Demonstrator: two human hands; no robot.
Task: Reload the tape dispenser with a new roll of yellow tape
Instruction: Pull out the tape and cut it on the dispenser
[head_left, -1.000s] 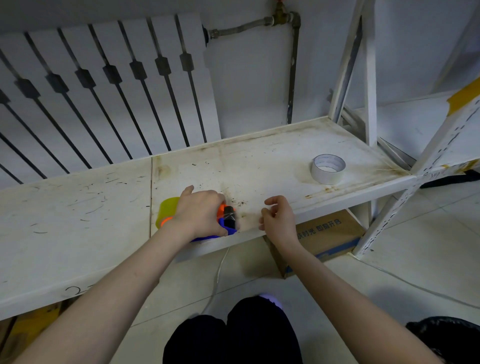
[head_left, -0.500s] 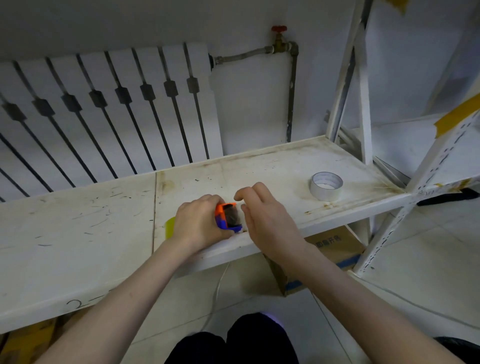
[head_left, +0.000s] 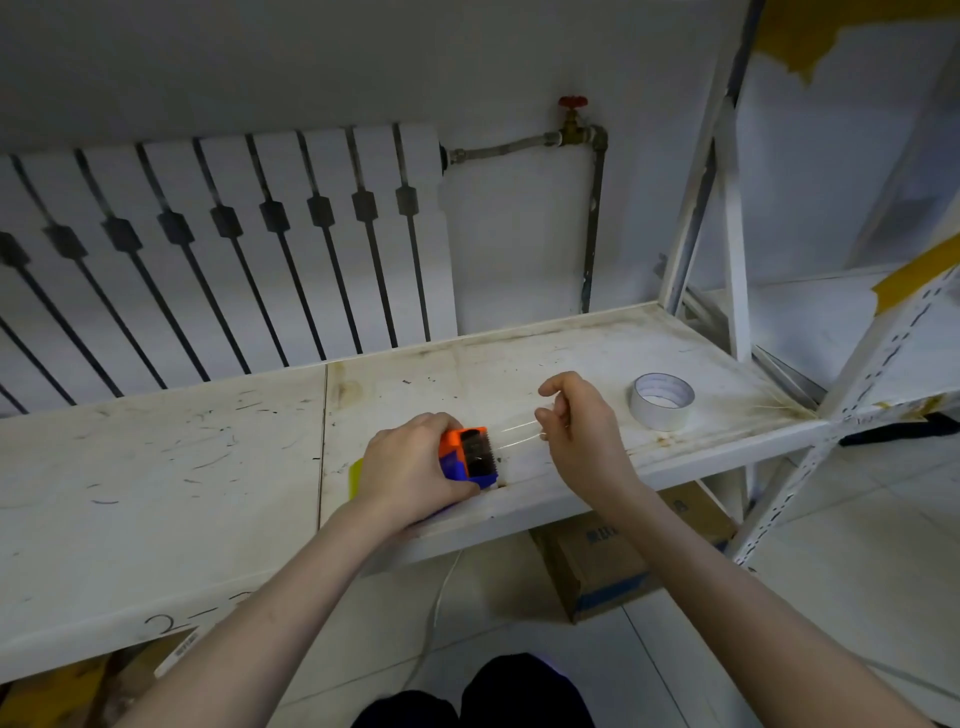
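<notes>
An orange and blue tape dispenser (head_left: 470, 457) rests on the white shelf (head_left: 156, 493) near its front edge. My left hand (head_left: 410, 467) is clamped over it and hides most of the yellow tape roll (head_left: 355, 478), of which only a sliver shows at the left. A thin clear strip of tape (head_left: 519, 434) stretches from the dispenser's toothed blade to my right hand (head_left: 576, 426), which pinches its free end just right of the dispenser.
A white empty tape core (head_left: 663, 401) stands on the shelf at the right. A cardboard box (head_left: 613, 561) sits on the floor under the shelf. A radiator (head_left: 208, 249) and pipe run along the wall behind. A white shelving upright (head_left: 737, 249) rises at the right.
My right hand has moved right and slightly up from the dispenser's blade, drawing out a strip of tape. The left hand stays on the dispenser. The camera has tilted upward.
</notes>
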